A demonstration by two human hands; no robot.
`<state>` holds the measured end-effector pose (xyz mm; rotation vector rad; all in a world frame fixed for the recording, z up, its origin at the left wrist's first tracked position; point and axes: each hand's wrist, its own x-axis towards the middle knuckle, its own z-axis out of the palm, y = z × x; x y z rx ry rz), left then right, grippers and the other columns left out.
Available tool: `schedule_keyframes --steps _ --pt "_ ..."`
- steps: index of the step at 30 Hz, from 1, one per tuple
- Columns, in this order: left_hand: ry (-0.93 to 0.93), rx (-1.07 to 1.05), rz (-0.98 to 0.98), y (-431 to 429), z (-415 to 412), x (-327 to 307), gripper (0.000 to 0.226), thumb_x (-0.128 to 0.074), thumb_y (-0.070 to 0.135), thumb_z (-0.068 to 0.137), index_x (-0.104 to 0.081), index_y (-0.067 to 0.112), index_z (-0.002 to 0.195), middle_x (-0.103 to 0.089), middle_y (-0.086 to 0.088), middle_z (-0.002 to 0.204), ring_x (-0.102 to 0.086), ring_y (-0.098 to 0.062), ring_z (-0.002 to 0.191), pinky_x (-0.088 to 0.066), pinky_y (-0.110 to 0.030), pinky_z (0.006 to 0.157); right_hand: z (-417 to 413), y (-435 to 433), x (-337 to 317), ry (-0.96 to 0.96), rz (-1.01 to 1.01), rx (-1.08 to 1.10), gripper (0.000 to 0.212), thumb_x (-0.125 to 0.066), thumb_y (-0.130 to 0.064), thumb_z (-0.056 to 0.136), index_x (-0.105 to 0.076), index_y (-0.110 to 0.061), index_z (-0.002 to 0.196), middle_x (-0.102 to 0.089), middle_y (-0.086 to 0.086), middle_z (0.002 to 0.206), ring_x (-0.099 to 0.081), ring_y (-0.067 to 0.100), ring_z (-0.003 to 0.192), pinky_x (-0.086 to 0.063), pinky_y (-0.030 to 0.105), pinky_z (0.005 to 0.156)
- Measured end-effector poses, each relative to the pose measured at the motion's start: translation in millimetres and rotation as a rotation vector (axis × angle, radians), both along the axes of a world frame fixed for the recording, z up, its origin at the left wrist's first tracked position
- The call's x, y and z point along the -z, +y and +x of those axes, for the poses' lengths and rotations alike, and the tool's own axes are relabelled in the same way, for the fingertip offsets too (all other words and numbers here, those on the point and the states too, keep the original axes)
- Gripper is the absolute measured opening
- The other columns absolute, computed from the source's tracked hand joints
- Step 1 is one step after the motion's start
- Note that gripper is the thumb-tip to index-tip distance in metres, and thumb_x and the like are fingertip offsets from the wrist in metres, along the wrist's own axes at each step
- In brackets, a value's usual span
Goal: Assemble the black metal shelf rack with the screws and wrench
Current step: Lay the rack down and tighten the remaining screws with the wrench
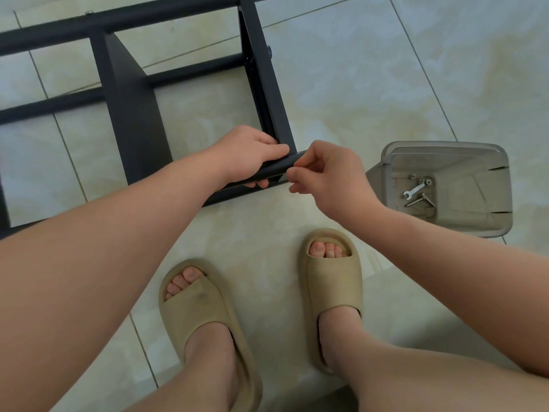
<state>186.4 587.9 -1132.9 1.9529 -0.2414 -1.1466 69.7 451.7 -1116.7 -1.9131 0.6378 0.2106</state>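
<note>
While we are working at the near corner of the black metal shelf rack (261, 84), our left hand (252, 156) is wrapping its fingers around a round bar (274, 171) at that corner. Our right hand (329, 176) is pinching the bar's end between thumb and curled forefinger. Whether a screw is sitting between those fingertips, we cannot tell.

The rack is resting on the tiled floor (356, 84), its flat uprights and round crossbars running away from the held corner toward the far left. We are judging it stiff and fairly heavy, awkward more for its length than its weight. Its smooth painted feet are likely to slide on glossy tile. The best hold is looking like the one in use: close to the joint, one hand steadying the bar so the holes line up.

Right of the rack's near corner, a clear plastic bin (445, 150) is lying with its mouth toward us. It is holding a small silver wrench (413, 191), two long screws (417, 201) and a few nuts (421, 182). Those parts are small, hard and shiny, and easy to drop.

The rack's paint is showing matte charcoal, with flat plate sides and tubular rails. The tiles are showing pale, marbled and polished, with thin dark grout lines. On the near side of the rack, our feet are showing in tan foam slippers (332, 286).
</note>
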Motion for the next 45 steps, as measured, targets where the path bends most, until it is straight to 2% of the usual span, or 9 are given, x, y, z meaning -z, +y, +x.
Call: schedule_keyframes --steps 4,8,12,17,21,33,38,42,45 --pt "0.003 -0.010 0.001 0.0 0.5 1.1 0.026 -0.063 0.037 0.096 -0.071 0.024 0.075 -0.067 0.005 0.059 -0.068 -0.016 0.055 -0.049 -0.022 0.046 2.7 -5.5 -7.5 0.016 -0.220 -0.233 0.007 -0.066 -0.012 0.094 -0.063 -0.012 0.088 -0.073 0.000 0.075 -0.071 0.008 0.073 -0.055 0.037 0.076" --pt "0.007 -0.009 0.008 -0.3 0.9 1.6 0.026 -0.063 0.037 0.096 -0.071 0.024 0.075 -0.066 0.006 0.056 -0.068 -0.015 0.055 -0.049 -0.021 0.045 6.9 -9.8 -13.3 0.036 -0.354 -0.348 0.002 -0.065 -0.017 0.094 -0.067 -0.016 0.094 -0.073 0.002 0.082 -0.067 0.021 0.082 -0.053 0.039 0.076" --pt "0.014 -0.014 0.006 -0.5 1.3 2.0 0.022 -0.063 0.037 0.096 -0.072 0.024 0.080 -0.069 0.007 0.060 -0.069 -0.015 0.056 -0.049 -0.021 0.046 9.5 -14.9 -14.9 -0.016 -0.545 -0.371 0.020 -0.073 -0.031 0.089 -0.064 -0.020 0.102 -0.063 -0.006 0.093 -0.055 0.019 0.086 -0.043 0.034 0.067" --pt "0.020 -0.017 0.003 -0.5 2.0 2.2 0.022 -0.063 0.037 0.096 -0.073 0.023 0.082 -0.069 0.005 0.060 -0.069 -0.014 0.055 -0.049 -0.021 0.045 14.6 -22.2 -15.9 -0.045 -0.603 -0.446 0.039 -0.076 -0.035 0.087 -0.066 -0.020 0.122 -0.059 0.000 0.122 -0.050 0.025 0.112 -0.042 0.041 0.095" --pt "0.017 -0.021 0.000 -0.6 1.7 2.2 0.023 -0.063 0.036 0.095 -0.073 0.023 0.079 -0.069 0.005 0.060 -0.070 -0.015 0.057 -0.049 -0.021 0.046 18.8 -26.7 -13.5 0.012 -0.491 -0.469 0.036 -0.072 -0.035 0.091 -0.069 -0.018 0.122 -0.067 0.002 0.110 -0.057 0.023 0.102 -0.046 0.041 0.091" --pt "0.019 -0.038 -0.010 0.1 2.1 4.1 0.020 -0.065 0.037 0.094 -0.074 0.024 0.082 -0.073 0.002 0.068 -0.072 -0.016 0.061 -0.050 -0.022 0.047 15.8 -25.4 -10.1 -0.047 -0.486 -0.447 0.034 -0.072 -0.033 0.091 -0.069 -0.015 0.119 -0.065 0.002 0.108 -0.054 0.023 0.102 -0.043 0.037 0.091" --pt "0.028 -0.032 -0.022 0.5 3.0 4.8 0.021 -0.065 0.033 0.095 -0.073 0.013 0.092 -0.073 0.001 0.069 -0.072 -0.017 0.060 -0.051 -0.023 0.048 18.2 -26.9 -11.5 -0.045 -0.489 -0.445 0.031 -0.074 -0.033 0.089 -0.067 -0.016 0.113 -0.067 0.001 0.103 -0.056 0.024 0.098 -0.044 0.039 0.086" --pt "0.043 -0.014 -0.030 1.2 4.1 4.5 0.020 -0.065 0.032 0.095 -0.071 0.015 0.086 -0.073 0.000 0.070 -0.073 -0.017 0.062 -0.053 -0.023 0.050 4.0 -18.8 -5.9 -0.241 -0.599 -0.461 0.023 -0.074 -0.018 0.089 -0.068 -0.009 0.108 -0.064 0.007 0.109 -0.053 0.031 0.101 -0.043 0.044 0.088" --pt "0.059 -0.021 -0.043 1.5 4.8 5.3 0.023 -0.066 0.032 0.095 -0.069 0.021 0.075 -0.072 0.000 0.068 -0.073 -0.018 0.061 -0.052 -0.023 0.049 -0.1 -13.5 -0.4 -0.339 -0.684 -0.495 0.006 -0.071 -0.007 0.088 -0.072 -0.004 0.094 -0.065 0.012 0.095 -0.055 0.037 0.086 -0.043 0.047 0.078"
